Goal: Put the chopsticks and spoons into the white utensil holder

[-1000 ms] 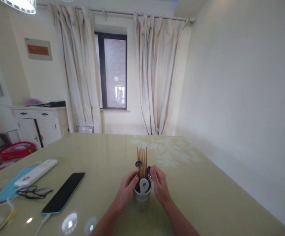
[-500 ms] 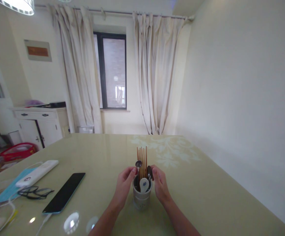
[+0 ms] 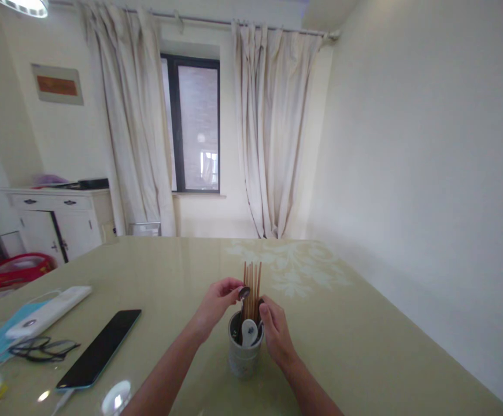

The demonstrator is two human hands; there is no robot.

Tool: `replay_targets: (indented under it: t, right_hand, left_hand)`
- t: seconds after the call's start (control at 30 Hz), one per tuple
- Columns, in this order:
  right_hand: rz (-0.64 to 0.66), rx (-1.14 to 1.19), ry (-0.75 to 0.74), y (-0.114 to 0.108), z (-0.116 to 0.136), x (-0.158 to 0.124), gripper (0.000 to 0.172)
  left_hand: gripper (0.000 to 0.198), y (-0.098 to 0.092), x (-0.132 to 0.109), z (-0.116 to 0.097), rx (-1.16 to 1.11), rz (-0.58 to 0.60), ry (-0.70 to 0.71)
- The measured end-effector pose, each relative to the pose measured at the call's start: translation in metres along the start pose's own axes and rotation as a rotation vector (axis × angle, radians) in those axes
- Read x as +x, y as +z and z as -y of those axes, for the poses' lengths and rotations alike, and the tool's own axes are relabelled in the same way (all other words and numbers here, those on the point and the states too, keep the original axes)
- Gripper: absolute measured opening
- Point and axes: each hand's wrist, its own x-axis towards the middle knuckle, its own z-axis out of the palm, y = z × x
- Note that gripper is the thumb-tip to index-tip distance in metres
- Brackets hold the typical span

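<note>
A pale patterned cup stands upright on the table, holding several wooden chopsticks, a white ceramic spoon and metal spoons. My left hand pinches the bowl of one metal spoon at the cup's left, its handle down inside the cup. On the right side, my right hand is closed around the top of a second, dark metal spoon, mostly covered by the fingers.
To the left on the glossy table lie a black phone with a cable, folded glasses, a white power strip-like device and a blue mask. A wall rises along the table's right edge.
My left hand has closed on the left metal spoon, which leans as before in the cup. My right hand's fingers now cover more of the right spoon. The view has shifted slightly.
</note>
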Motion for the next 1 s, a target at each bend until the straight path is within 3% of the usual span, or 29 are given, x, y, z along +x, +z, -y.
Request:
replay_targets:
  t: [0.2, 0.3, 0.5, 0.7, 0.9, 1.0]
  right_hand:
    - [-0.001, -0.008, -0.017, 0.002, 0.001, 0.001, 0.054]
    - [0.002, -0.016, -0.004, 0.002, 0.002, 0.002, 0.053]
    - [0.022, -0.011, 0.016, 0.002, 0.002, 0.003, 0.052]
    - [0.030, 0.013, 0.060, 0.002, -0.001, 0.006, 0.052]
    - [0.097, 0.065, 0.118, 0.002, 0.004, 0.010, 0.049]
    - [0.079, 0.046, 0.134, 0.002, 0.005, 0.011, 0.049]
  left_hand:
    - [0.039, -0.004, 0.004, -0.022, 0.035, -0.090, 0.109]
    - [0.038, -0.004, 0.004, -0.031, 0.062, -0.074, 0.125]
    - [0.043, 0.002, 0.005, -0.025, 0.055, -0.066, 0.120]
    - [0.056, 0.006, 0.005, -0.022, -0.017, 0.001, 0.007]
    - [0.062, 0.010, 0.013, -0.023, -0.169, 0.226, -0.135]
    - [0.057, 0.011, 0.015, -0.022, -0.262, 0.272, -0.150]
